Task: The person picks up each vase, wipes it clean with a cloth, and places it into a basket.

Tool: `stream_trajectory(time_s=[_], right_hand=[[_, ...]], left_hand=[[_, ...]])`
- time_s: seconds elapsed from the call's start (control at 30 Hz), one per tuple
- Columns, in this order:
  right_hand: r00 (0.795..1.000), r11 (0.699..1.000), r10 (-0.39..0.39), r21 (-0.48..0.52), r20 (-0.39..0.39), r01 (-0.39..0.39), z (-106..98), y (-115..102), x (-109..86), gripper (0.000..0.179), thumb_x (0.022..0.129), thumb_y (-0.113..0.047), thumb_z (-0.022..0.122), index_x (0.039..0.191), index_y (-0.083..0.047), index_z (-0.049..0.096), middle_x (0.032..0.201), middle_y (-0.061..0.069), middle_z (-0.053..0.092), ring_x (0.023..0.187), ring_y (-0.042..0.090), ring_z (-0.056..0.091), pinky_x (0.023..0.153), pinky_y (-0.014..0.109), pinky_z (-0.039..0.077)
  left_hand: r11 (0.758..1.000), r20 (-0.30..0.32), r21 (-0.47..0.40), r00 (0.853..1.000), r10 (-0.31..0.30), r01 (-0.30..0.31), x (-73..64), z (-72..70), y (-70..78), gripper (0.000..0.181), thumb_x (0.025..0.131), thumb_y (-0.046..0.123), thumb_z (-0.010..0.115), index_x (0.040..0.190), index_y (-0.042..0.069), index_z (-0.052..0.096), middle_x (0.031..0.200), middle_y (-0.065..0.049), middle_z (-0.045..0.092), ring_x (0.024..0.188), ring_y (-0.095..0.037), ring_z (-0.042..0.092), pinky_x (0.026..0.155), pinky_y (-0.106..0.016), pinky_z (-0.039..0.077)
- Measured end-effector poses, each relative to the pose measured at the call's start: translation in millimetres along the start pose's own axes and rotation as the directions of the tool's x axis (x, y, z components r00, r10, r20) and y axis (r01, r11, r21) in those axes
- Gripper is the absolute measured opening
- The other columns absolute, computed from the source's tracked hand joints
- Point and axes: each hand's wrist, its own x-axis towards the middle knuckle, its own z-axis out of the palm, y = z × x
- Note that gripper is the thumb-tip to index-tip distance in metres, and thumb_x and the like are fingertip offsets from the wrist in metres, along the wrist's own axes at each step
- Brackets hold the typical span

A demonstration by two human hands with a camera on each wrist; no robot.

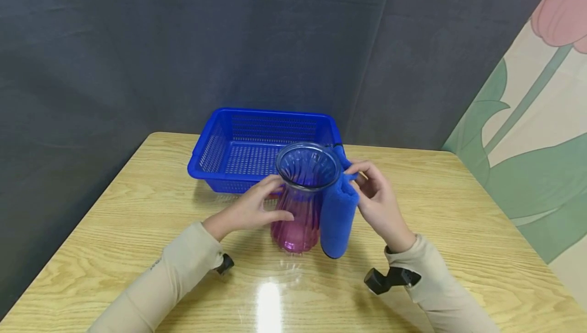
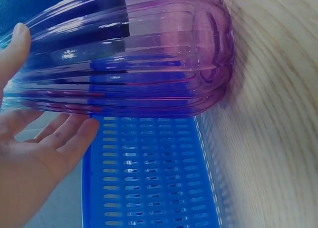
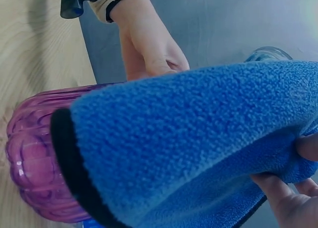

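Observation:
A ribbed glass vase (image 1: 300, 210), blue at its flared rim and pink-purple toward the base, stands upright on the wooden table. My left hand (image 1: 257, 205) holds it from the left, thumb on the near side and fingers on the far side, as the left wrist view of the vase (image 2: 164, 54) also shows. My right hand (image 1: 378, 198) pinches the upper part of a folded blue plush cloth (image 1: 338, 221). Dark edging runs along the cloth (image 3: 198, 123), which hangs against the vase's right side and hides part of the glass in the right wrist view.
Behind the vase sits a blue perforated plastic basket (image 1: 261, 157), its front right part overlapped by the vase. The wooden table (image 1: 449, 210) extends to both sides. A dark curtain (image 1: 229, 42) hangs behind it, and a flower-patterned cloth (image 1: 541, 134) is at the right.

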Motion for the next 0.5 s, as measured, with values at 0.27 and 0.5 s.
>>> stream_trajectory(time_s=[0.27,0.5], right_hand=[[1.000,1.000,0.015,-0.015,0.008,-0.014,0.9,2.7,-1.0,0.025,0.089,0.009,0.051,0.098,-0.013,0.058,0.119,-0.001,0.057,0.111,0.007,0.058,0.087,0.013,0.052],[0.998,0.995,-0.040,-0.094,0.045,0.044,2.9,7.4,-3.1,0.033,0.082,0.024,0.046,0.096,-0.004,0.055,0.119,-0.003,0.055,0.114,0.005,0.055,0.085,0.011,0.051]], left_hand=[[0.998,-0.008,0.060,1.000,0.015,-0.014,-1.5,0.0,1.2,0.065,0.075,0.020,0.076,0.131,0.000,0.050,0.132,-0.018,0.049,0.123,-0.035,0.049,0.106,-0.054,0.040],[0.997,-0.012,0.076,1.000,0.012,-0.011,-1.4,0.6,1.0,0.069,0.074,0.023,0.077,0.133,0.001,0.048,0.132,-0.017,0.051,0.122,-0.033,0.050,0.105,-0.052,0.042]])
